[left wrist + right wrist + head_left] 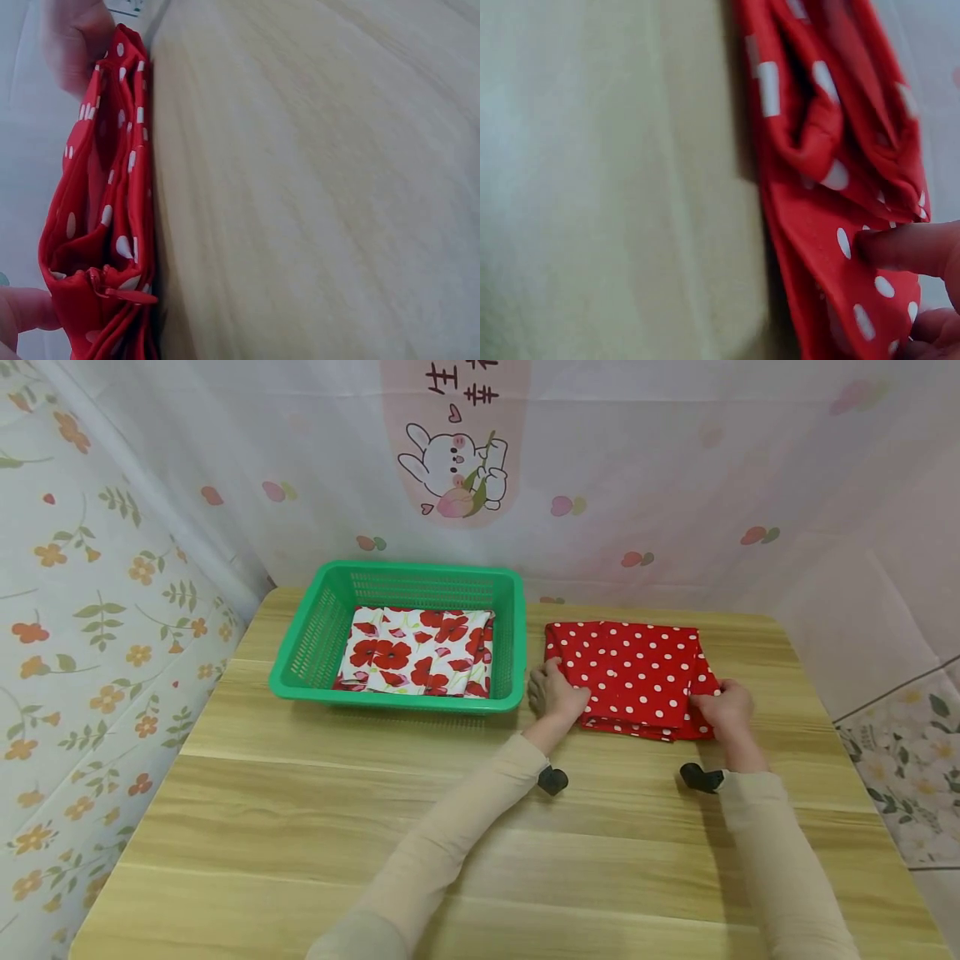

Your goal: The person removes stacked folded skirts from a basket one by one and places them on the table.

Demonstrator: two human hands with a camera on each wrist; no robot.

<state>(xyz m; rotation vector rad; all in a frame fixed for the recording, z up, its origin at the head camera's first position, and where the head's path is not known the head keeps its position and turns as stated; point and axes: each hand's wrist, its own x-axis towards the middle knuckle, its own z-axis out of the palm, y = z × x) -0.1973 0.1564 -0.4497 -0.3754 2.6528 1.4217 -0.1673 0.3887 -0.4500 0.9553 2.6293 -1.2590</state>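
Note:
A folded red cushion cover (637,668) with white polka dots lies flat at the back right of the table. A red zipper pull (131,295) shows on its layered edge in the left wrist view. At its left end, my left hand (557,693) holds the fabric, thumb over the top; the other fingertips are partly hidden. My right hand (727,706) pinches the loose right flap, thumb on the dotted face in the right wrist view and fingers at its edge.
Left of the cover stands a green plastic basket (397,697), close to my left hand. Inside it lies folded white fabric with red poppies (420,652). The wooden table (300,810) meets a printed curtain (600,460) at the back.

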